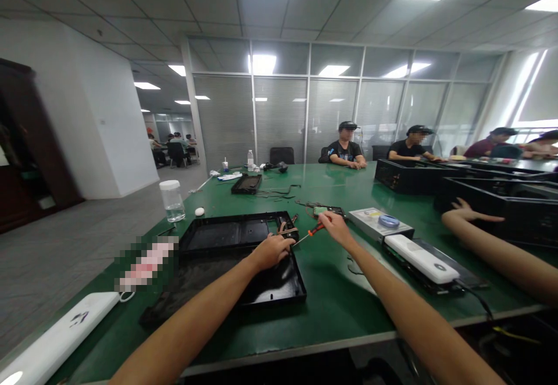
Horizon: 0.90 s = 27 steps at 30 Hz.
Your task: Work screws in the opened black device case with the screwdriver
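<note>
A screwdriver (311,232) with an orange and black handle is gripped in my right hand (335,228), its thin shaft slanting down to the left. The shaft's tip is close to the fingers of my left hand (271,251). My left hand is closed over the right part of an open black plastic casing (285,280), and what its fingers pinch is hidden. Just beyond the left hand, a bundle of thin wires (281,231) lies at the casing's far right corner. A small green circuit board (325,210) with wires rests behind my right hand.
A lidded clear jar (172,202) stands at left, near a long white device (65,335). To the right lie a metal drive box (379,222) and a white power bank (421,259). Another person's hand (469,211) touches black metal cases (501,199). Co-workers sit across the green table (331,309).
</note>
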Motion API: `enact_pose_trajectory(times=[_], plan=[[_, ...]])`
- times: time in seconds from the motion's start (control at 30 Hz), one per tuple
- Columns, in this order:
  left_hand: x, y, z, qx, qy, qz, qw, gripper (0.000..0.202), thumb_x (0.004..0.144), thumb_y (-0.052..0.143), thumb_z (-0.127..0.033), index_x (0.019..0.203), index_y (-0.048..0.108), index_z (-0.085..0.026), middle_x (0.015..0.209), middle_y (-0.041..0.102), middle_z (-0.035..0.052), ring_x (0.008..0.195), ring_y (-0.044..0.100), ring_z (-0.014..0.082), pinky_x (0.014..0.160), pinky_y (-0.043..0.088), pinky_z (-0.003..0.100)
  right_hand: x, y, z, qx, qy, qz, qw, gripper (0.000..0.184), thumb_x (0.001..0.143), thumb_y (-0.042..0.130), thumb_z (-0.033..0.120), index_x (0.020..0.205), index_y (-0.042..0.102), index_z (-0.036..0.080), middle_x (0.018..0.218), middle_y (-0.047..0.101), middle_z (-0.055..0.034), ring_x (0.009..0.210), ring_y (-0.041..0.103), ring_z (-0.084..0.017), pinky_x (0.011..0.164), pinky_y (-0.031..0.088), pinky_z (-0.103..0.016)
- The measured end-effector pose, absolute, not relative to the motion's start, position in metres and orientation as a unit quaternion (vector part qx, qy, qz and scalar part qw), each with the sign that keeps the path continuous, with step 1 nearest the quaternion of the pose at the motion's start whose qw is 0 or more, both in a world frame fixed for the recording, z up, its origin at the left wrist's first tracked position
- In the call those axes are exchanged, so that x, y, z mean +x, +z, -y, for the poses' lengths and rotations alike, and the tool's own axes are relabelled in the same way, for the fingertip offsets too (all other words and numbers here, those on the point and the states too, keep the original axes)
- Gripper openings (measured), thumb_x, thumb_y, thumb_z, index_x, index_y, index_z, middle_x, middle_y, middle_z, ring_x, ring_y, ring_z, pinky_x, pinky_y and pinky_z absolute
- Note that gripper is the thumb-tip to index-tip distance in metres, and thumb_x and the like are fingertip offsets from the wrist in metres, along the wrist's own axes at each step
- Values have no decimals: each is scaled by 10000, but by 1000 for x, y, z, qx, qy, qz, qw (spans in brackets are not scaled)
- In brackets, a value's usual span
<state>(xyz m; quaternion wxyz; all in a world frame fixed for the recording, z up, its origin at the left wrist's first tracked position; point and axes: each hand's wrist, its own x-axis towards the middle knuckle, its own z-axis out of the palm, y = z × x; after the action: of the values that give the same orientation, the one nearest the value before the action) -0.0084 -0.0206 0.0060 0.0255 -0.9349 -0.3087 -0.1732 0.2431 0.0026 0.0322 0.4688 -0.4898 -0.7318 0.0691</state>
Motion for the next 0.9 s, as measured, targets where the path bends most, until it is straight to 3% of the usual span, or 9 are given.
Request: enact_pose_trajectory(times=[0.13, 0.33, 0.43, 0.57, 0.7, 0.8, 0.9], plan=[[-8, 7, 20, -938, -161, 300, 63, 325, 827, 447, -183, 1150, 433, -209, 942, 556, 52, 920, 508, 174, 883, 337, 360, 278, -12, -22, -496, 281, 482, 665, 351, 749, 403, 511, 696, 492, 175, 399, 356, 72, 336, 331, -92, 354, 266, -213], [-4, 11, 23, -948, -134, 268, 110, 199, 841, 416, -196, 991, 548, -197, 864, 552, 58, 825, 514, 165, 786, 381, 305, 276, -17, -26, -416, 380, 393, 726, 302, 717, 493, 487, 689, 453, 190, 387, 320, 101, 301, 298, -62, 304, 232, -176], [-3, 12, 25, -955, -112, 258, 98, 169, 813, 457, -189, 944, 565, -190, 804, 556, 41, 792, 520, 153, 761, 388, 276, 264, -14, -24, -392, 432, 385, 715, 284, 755, 477, 457, 705, 479, 178, 418, 395, 76, 324, 356, -61, 299, 259, -164], [-3, 11, 30, -956, -101, 260, 95, 200, 790, 508, -233, 978, 551, -184, 808, 560, 44, 780, 527, 155, 737, 396, 259, 252, -13, -20, -369, 514, 397, 665, 211, 790, 477, 366, 810, 534, 164, 695, 595, -23, 470, 502, -77, 361, 385, -170], [-1, 15, 39, -959, -100, 233, 125, 320, 773, 538, -306, 1061, 510, -170, 851, 563, 66, 811, 528, 175, 753, 399, 270, 235, -6, -10, -328, 538, 449, 634, 159, 716, 594, 285, 805, 523, 174, 727, 570, -5, 554, 525, -85, 498, 461, -202], [-1, 28, 44, -958, -102, 211, 163, 288, 803, 470, -229, 1084, 486, -166, 893, 566, 78, 851, 526, 182, 784, 391, 288, 219, 5, 14, -351, 458, 555, 599, 163, 734, 567, 312, 718, 471, 181, 603, 488, 38, 508, 473, -81, 498, 425, -210], [-10, 47, 40, -951, -83, 232, 187, 284, 801, 440, -184, 1083, 473, -171, 920, 572, 83, 872, 533, 196, 780, 396, 302, 204, 16, 63, -382, 272, 747, 472, 193, 815, 437, 332, 710, 476, 175, 652, 515, 8, 597, 492, -107, 591, 414, -241]])
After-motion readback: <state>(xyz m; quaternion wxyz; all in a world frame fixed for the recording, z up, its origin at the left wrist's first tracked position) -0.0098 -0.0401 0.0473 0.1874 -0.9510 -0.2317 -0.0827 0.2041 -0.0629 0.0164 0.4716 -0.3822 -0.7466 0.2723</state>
